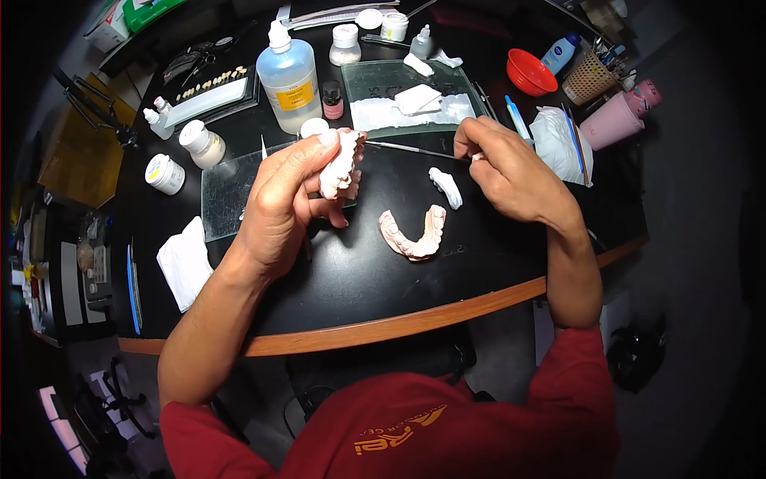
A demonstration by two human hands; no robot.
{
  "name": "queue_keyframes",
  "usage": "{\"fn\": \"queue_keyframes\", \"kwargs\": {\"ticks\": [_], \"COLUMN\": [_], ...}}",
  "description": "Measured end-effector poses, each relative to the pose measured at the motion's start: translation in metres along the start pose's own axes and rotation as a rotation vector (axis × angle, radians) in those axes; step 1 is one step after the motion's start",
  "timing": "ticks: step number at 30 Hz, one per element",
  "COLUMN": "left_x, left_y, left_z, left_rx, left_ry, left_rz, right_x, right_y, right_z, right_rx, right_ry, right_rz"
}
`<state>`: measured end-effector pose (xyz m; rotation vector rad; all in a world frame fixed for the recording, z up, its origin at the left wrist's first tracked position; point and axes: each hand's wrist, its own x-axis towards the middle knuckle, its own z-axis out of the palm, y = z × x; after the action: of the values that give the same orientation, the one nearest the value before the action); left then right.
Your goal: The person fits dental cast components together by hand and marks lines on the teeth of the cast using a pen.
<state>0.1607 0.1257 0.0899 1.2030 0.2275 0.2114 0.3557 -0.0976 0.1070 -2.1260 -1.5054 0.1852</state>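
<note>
I had the left hand [281,182] closed around one side of the cast [341,172], holding it on end above the table [335,287]. The right hand [511,169] pinched the tool [411,149], whose shaft ran across to the cast's edge; whether the tip touched, I could not tell. Done well, I judged, this asked for a steady left grip kept clear of the tip, and a light touch from the right at a shallow angle, so that nothing dug in. Bracing both forearms on the table's rim would, I thought, have helped. Lower down, between the hands, lay a second cast [414,247], its horseshoe opening away from me, with a white piece [446,188] just beside it. Farther back stood the bottle [289,84], near a glass slab [375,77].
</note>
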Motion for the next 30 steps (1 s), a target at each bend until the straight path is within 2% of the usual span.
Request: {"fn": "queue_keyframes", "kwargs": {"ticks": [8, 11, 17, 23, 24, 27, 28, 30], "left_x": [-0.001, -0.001, -0.002, -0.001, -0.001, -0.001, -0.001, -0.002], "left_y": [0.001, 0.001, 0.002, -0.001, -0.001, -0.002, -0.002, -0.001], "left_z": [0.002, 0.002, 0.002, 0.000, 0.000, -0.001, 0.000, 0.002], "left_rx": [0.005, 0.011, 0.022, 0.003, 0.003, 0.001, 0.000, -0.002], "left_ry": [0.010, 0.010, -0.018, -0.008, -0.011, -0.024, -0.021, -0.011], "left_rz": [-0.002, 0.006, 0.002, 0.012, 0.012, 0.013, 0.009, 0.007], "right_x": [0.002, 0.004, 0.004, 0.001, 0.002, -0.002, -0.002, -0.002], "right_y": [-0.002, 0.000, 0.006, 0.006, 0.015, 0.020, 0.004, 0.003], "right_z": [-0.006, -0.007, -0.011, -0.030, -0.028, -0.031, -0.037, -0.032], "right_rx": [-0.032, 0.105, 0.124, 0.308, 0.191, 0.120, 0.255, 0.104], "right_ry": [-0.155, -0.188, -0.198, -0.279, -0.174, -0.157, -0.279, -0.280], "right_rz": [0.046, 0.144, 0.146, 0.298, 0.118, 0.070, 0.336, 0.251]}}
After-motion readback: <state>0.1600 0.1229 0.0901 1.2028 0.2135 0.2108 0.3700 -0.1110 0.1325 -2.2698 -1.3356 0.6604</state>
